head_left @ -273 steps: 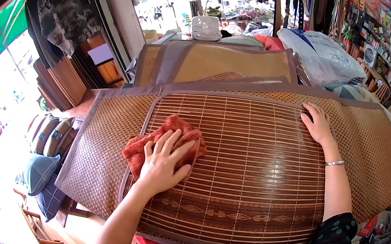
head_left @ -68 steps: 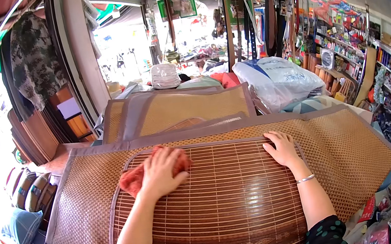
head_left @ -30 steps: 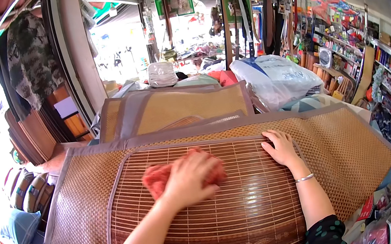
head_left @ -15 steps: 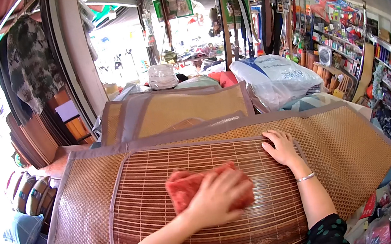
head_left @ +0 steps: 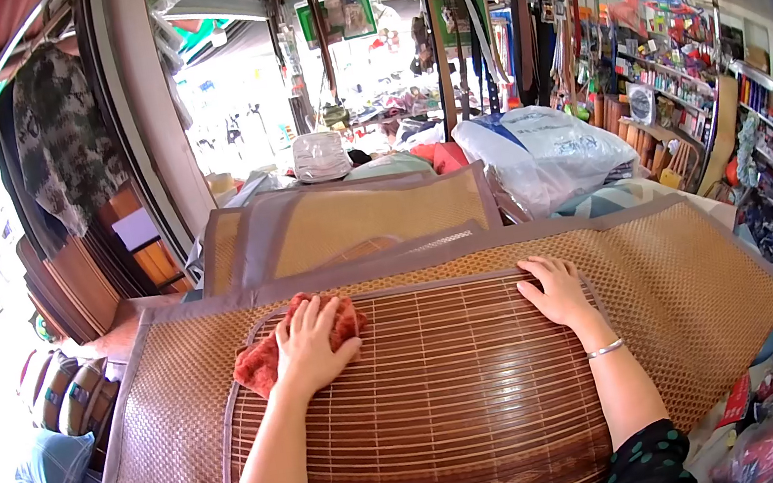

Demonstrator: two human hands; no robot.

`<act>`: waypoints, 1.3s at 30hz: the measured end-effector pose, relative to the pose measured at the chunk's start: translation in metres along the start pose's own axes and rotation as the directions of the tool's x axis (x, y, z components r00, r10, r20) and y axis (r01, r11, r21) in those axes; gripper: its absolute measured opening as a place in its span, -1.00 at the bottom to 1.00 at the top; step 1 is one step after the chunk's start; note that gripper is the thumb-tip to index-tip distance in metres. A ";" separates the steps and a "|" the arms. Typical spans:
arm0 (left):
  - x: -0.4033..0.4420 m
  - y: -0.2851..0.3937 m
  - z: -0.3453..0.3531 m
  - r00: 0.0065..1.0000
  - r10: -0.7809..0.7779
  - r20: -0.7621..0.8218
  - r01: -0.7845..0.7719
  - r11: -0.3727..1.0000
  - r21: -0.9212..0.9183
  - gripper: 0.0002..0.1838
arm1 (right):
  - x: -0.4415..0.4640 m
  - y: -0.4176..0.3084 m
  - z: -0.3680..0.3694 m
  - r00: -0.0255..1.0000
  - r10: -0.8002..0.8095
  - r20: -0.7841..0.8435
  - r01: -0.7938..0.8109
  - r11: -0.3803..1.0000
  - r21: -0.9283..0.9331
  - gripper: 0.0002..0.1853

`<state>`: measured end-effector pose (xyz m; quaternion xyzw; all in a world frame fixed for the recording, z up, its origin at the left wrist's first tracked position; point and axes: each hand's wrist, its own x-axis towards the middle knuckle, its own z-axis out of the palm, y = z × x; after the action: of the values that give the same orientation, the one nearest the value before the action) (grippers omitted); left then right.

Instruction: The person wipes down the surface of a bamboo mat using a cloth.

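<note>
Spanning the foreground, a brown slatted mat with grey edging (head_left: 448,382) lay over a wide tan woven mat (head_left: 169,394). A silver bangle (head_left: 605,349) circled the right wrist. The left hand (head_left: 309,347), fingers spread wide, pressed a crumpled red plush cloth (head_left: 257,367) onto the slatted mat's far left corner. The right hand (head_left: 559,293) lay open, holding nothing, near its far right corner. Beyond sat a white-and-blue plastic package (head_left: 554,156).
</note>
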<state>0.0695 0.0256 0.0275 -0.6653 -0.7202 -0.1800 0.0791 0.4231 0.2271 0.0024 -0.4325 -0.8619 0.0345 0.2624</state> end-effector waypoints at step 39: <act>0.009 0.023 -0.005 0.987 0.152 0.045 -0.149 0.987 -0.059 -0.19 | -0.002 -0.003 0.004 1.000 0.005 -0.027 -0.005 1.000 -0.004 -0.49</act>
<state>0.0907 0.0332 0.0383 -0.7239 -0.6645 -0.1769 0.0564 0.4199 0.2246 -0.0014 -0.4358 -0.8572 0.0274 0.2729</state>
